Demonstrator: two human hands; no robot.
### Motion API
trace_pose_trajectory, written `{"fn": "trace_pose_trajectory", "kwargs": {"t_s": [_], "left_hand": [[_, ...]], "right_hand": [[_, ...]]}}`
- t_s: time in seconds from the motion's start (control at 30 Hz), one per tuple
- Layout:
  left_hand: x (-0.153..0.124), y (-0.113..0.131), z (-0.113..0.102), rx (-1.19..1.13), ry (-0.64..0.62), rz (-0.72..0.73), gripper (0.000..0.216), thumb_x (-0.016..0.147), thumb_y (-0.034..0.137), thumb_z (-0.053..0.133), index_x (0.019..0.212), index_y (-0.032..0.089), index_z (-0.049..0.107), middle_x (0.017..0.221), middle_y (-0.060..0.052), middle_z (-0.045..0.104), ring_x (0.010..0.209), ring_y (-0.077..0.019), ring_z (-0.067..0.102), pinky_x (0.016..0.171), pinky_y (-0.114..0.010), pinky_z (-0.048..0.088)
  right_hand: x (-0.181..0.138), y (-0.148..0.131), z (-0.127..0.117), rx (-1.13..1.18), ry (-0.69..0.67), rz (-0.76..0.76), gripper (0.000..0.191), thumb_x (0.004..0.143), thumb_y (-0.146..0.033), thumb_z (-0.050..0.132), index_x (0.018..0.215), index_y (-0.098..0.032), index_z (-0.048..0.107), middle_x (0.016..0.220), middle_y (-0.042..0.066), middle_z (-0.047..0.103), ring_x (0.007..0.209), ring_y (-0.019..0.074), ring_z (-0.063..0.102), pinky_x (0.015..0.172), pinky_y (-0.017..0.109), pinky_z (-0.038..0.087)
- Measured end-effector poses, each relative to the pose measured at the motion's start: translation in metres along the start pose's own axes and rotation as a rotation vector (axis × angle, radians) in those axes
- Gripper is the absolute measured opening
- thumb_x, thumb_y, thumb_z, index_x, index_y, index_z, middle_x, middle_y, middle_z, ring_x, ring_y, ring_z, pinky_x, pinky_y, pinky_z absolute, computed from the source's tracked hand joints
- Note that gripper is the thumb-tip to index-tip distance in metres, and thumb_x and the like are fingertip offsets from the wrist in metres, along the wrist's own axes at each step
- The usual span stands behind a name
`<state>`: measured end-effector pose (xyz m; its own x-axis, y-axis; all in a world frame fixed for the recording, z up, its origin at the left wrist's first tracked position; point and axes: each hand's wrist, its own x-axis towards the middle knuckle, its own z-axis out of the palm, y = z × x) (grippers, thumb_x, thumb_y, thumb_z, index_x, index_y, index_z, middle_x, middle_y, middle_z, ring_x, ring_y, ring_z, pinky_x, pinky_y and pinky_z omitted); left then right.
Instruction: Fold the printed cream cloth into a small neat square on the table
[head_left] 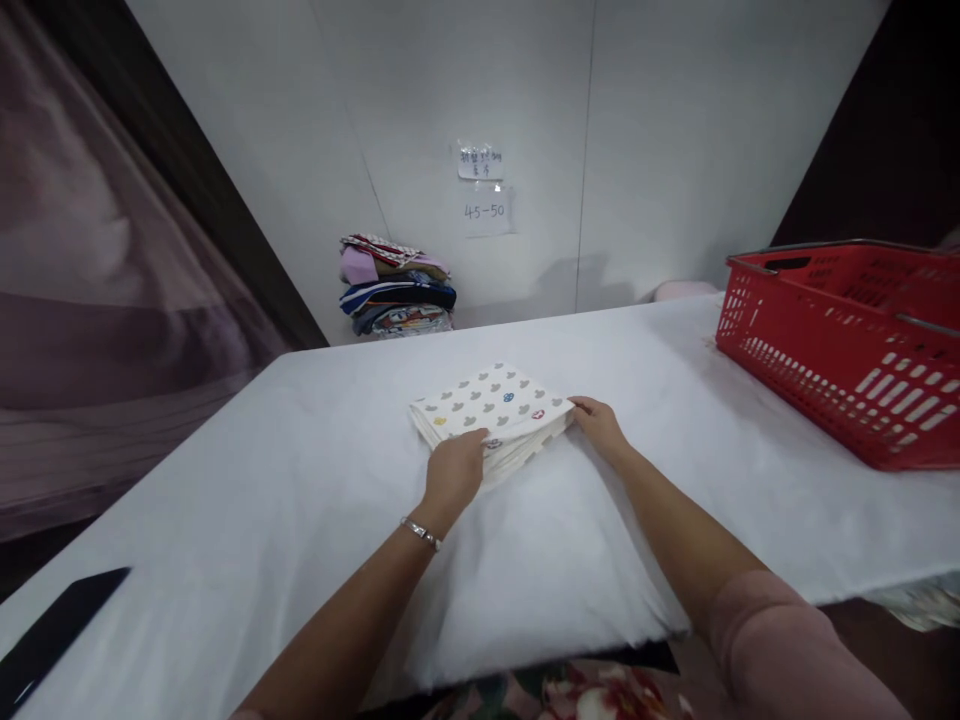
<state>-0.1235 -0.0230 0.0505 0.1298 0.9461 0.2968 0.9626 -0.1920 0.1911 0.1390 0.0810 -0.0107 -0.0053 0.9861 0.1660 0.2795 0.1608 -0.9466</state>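
Observation:
A folded white cloth (491, 408) printed with small grey and coloured shapes lies in the middle of the white-covered table (300, 480). My left hand (454, 473), with a thin bracelet at the wrist, grips the cloth's near corner with its fingers curled over the edge. My right hand (598, 423) holds the cloth's right corner, fingers closed on the layered edge. Both forearms reach in from the bottom of the view.
A stack of folded clothes (396, 287) sits at the far edge against the white wall. A red plastic basket (840, 345) stands at the right. A dark flat object (52, 635) lies at the near left corner. Paper notes (484, 185) hang on the wall.

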Motion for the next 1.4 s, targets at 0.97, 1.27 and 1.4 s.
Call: {"fn": "trace_pose_trajectory", "kwargs": {"t_s": [0.97,1.27,1.4], "left_hand": [[0.093,0.055,0.032,-0.079,-0.234,-0.004,0.035,0.091,0.027,0.039,0.119,0.025,0.060,0.109,-0.005,0.068,0.101,-0.0219,0.061,0.083,-0.030,0.045],[0.090,0.059,0.027,-0.137,-0.243,-0.005,0.033,0.091,0.027,0.041,0.117,0.022,0.062,0.108,-0.008,0.068,0.101,-0.0239,0.061,0.086,-0.034,0.044],[0.089,0.059,0.019,-0.194,-0.282,0.036,0.031,0.088,0.030,0.048,0.112,0.021,0.065,0.109,-0.006,0.068,0.101,-0.0236,0.061,0.086,-0.032,0.045]], "right_hand": [[0.000,0.003,0.002,-0.258,0.149,-0.376,0.015,0.073,-0.021,0.050,0.083,-0.022,0.060,0.120,0.007,0.059,0.109,0.0238,0.052,0.086,0.039,0.045],[-0.012,-0.007,0.013,-0.759,0.106,-0.472,0.024,0.084,-0.023,0.054,0.106,-0.019,0.060,0.140,0.015,0.043,0.133,0.0318,0.031,0.099,0.050,0.032],[-0.011,-0.008,0.017,-0.829,0.096,-0.419,0.014,0.084,-0.025,0.055,0.095,-0.018,0.061,0.134,0.014,0.051,0.131,0.0313,0.035,0.100,0.048,0.030]]}}
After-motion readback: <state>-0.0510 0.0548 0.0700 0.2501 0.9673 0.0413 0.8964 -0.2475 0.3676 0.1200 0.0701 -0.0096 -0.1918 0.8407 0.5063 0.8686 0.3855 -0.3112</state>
